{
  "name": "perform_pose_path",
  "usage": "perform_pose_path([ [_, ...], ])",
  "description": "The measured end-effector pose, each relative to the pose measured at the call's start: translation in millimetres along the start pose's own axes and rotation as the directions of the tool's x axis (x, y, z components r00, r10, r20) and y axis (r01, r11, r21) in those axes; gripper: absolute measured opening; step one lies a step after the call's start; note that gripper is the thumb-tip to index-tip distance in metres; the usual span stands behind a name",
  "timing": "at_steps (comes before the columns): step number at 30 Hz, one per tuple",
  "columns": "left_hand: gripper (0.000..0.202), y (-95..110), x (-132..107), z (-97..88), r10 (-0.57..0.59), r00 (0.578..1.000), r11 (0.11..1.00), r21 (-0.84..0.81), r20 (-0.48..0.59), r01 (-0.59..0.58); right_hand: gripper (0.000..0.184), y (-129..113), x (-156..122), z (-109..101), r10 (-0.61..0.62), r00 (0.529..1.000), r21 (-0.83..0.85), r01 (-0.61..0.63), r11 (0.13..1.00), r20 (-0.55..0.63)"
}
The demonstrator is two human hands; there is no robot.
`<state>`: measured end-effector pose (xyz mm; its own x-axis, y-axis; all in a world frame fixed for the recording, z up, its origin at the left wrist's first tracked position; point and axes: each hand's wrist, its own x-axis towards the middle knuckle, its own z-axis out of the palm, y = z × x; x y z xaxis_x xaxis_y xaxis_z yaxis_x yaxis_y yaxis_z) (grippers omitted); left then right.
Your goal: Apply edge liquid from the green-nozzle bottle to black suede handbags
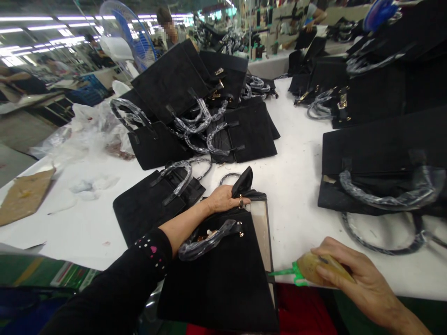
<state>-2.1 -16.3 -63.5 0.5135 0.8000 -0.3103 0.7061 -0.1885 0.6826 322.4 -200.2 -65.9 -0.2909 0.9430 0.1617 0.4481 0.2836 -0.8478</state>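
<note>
Left grip [222,199] clutched a black bag [216,284]; right grip [365,279] held a bottle [309,269] at its edge, likely gluing, needing steady pressure.

Premises: a factory workshop for bags. Evidence: a long white worktable [296,186] bears numerous black handbags [171,83], their handles [387,200] plastic-wrapped. Beyond the worktable stand a large fan [136,35] and apparent thread spools [254,52]; co-workers [316,16] are visible there. Rows of strip lights [45,27] run overhead, beyond and left of the worktable.
</note>
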Motion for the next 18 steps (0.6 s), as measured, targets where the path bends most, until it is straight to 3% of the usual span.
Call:
perform_pose_path([
  [4, 0.046, -1.3, -0.1, 1.0, -0.006, 1.0, 0.999, -0.044, 0.001, 0.006, 0.013, -0.8, -4.5, 1.3, 0.035, 0.997, -0.005, -0.035, 0.999, -0.071],
  [9, 0.044, -5.0, 1.7, 4.2, -0.016, 1.0, 0.993, -0.113, -0.013, 0.014, 0.015, -2.2, -5.2, 1.3, 0.087, 0.995, 0.016, -0.088, 0.996, 0.051],
  [14, 0.038, -3.7, 2.4, 5.0, 0.008, 1.0, 0.982, -0.191, -0.007, -0.009, 0.02, 14.6, 14.0, 12.9, 0.091, 0.98, 0.013, -0.09, 0.996, -0.175],
  [18, 0.036, 8.9, -2.7, 1.8, 0.034, 0.999, 0.965, -0.259, 0.013, -0.03, 0.024, 23.0, 33.9, 17.3, 0.084, 0.952, -0.005, -0.09, 0.996, -0.294],
])
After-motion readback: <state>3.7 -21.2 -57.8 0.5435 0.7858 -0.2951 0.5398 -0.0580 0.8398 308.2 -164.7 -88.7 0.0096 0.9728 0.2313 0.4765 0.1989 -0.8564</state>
